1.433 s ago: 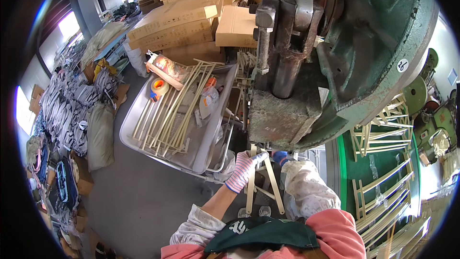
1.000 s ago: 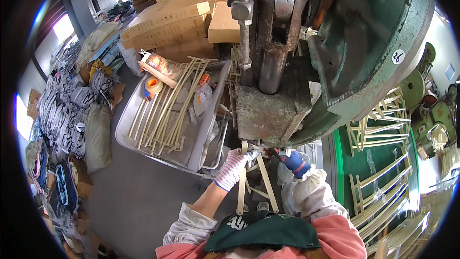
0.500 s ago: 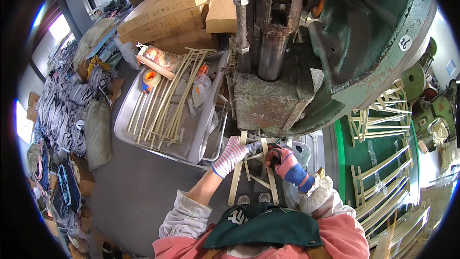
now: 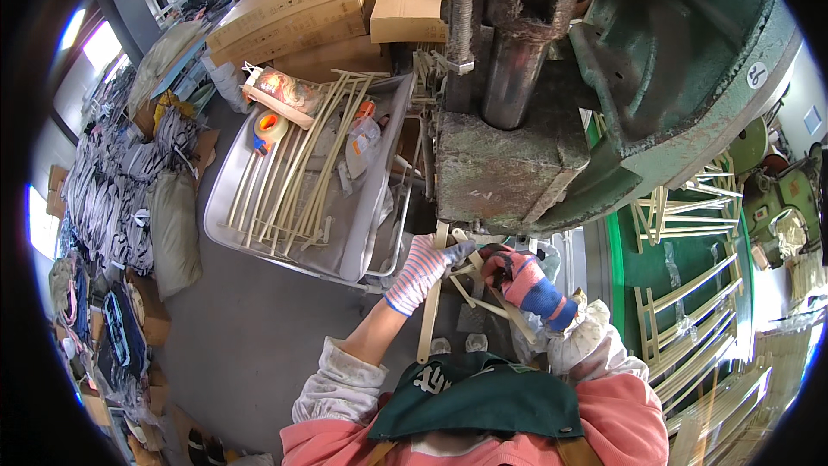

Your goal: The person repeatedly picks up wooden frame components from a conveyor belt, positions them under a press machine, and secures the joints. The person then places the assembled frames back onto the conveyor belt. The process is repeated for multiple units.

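My left hand (image 4: 423, 267), in a white, red and blue striped glove, is closed around the left bar of a cream flat-bar frame (image 4: 430, 324). In a pink and blue glove, my right hand (image 4: 520, 282) pinches the frame's right bar, which slants down to the right. Thin crosspieces show between the two bars. The bars' upper ends are just below the dark metal head (image 4: 513, 168) of a green press (image 4: 690, 112). Whether they touch the press is hidden. My right fingertips are partly covered by the bar and the glove.
At left stands a pale grey tub (image 4: 226, 237) with cream bars, a tape roll (image 4: 270, 128) and a plastic bag (image 4: 363, 145). Several cardboard boxes (image 4: 293, 30) are stacked behind it. On the right, more cream frames (image 4: 690, 293) lie on a green surface (image 4: 634, 272).
The upper ends of the two bars have come closer together, and the right bar is more slanted. My hands have drawn nearer each other. The press appears shifted right in view.
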### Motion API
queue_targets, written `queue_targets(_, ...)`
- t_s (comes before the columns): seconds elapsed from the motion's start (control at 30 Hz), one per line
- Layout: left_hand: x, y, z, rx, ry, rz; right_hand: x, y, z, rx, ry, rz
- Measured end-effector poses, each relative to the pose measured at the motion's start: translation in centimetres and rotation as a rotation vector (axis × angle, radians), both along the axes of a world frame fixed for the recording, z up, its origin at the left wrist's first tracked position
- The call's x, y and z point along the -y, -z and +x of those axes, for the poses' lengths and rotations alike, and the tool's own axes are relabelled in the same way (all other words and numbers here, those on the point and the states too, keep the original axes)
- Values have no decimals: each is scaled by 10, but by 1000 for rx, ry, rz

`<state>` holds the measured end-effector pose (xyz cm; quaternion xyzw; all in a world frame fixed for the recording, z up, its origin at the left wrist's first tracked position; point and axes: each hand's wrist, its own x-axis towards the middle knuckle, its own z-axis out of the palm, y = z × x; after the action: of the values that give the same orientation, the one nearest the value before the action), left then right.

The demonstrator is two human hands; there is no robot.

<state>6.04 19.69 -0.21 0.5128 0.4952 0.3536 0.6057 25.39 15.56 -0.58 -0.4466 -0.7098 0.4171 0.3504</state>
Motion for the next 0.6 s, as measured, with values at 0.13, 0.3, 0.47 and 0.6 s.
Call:
queue_targets(0.13,-3,-2,8,99,30,-22,0,4,6,34,40,-26)
queue_targets(0.3,-6,10,11,31,56,-49,-9,19,10,-39,115,37)
queue_targets(0.47,-5,26,11,61,67,-65,-49,63,2,-101,183,-165)
queue_targets(0.6,0,26,9,26,9,-72,-90,128,-4,-230,-7,-193)
